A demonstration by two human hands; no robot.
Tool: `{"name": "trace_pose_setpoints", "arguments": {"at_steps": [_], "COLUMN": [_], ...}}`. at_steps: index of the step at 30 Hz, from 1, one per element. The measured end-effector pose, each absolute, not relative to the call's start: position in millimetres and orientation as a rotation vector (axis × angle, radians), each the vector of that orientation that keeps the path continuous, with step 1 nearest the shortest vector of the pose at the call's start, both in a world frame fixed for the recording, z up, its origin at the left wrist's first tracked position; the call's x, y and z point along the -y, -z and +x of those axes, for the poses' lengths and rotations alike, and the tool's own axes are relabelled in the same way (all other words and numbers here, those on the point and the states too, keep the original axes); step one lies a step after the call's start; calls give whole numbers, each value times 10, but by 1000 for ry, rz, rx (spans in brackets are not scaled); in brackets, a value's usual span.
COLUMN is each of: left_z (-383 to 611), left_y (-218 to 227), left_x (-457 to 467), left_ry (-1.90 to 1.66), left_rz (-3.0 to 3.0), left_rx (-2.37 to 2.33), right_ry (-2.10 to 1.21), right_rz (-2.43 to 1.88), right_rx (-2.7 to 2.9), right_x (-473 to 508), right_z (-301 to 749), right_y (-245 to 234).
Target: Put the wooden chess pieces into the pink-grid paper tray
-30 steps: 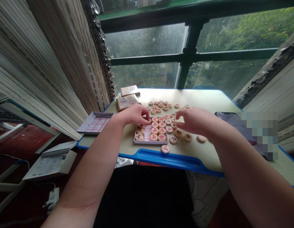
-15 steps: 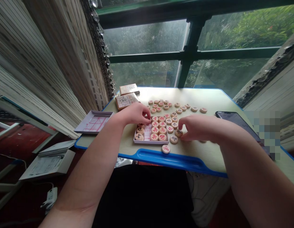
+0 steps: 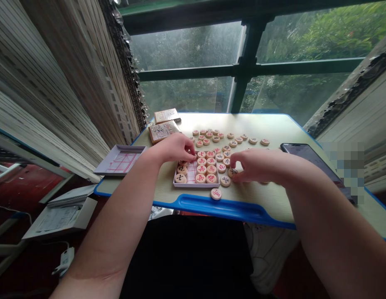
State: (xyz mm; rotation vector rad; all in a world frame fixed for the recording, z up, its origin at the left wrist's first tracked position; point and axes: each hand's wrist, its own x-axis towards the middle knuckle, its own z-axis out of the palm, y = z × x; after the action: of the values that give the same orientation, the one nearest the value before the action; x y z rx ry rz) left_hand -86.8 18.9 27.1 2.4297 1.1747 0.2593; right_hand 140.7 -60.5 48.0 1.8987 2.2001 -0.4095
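Grip: right hand pinches one loose piece; left hand at one box.

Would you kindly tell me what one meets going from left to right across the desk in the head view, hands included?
Shallow lid with a red grid → left hand → lone wooden chess piece near the desk's front edge → right hand → phone.

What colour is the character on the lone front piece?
Red; the piece shows best in the head view.
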Motion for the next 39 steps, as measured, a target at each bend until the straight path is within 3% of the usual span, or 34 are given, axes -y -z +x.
{"name": "trace_pose_setpoints", "arguments": {"at_steps": [10, 19, 30, 39], "left_z": [-869, -862, -849, -869], "left_y": [-289, -263, -239, 94], "left_x": [-180, -194, -202, -523], "left_ry": [-244, -216, -315, -884], "left_rz": [2450, 2366, 2328, 2251], "left_rx": [-1180, -1190, -1163, -1614], "right_ry": [205, 210, 26, 199], "right_rz": [1861, 1943, 2536, 2597], "right_rx": [-2120, -2109, -1889, -1976], "right_x": [467, 467, 126, 26], "right_z": [1543, 1563, 2044, 2142], "right_y": [-471, -483, -359, -283]}}
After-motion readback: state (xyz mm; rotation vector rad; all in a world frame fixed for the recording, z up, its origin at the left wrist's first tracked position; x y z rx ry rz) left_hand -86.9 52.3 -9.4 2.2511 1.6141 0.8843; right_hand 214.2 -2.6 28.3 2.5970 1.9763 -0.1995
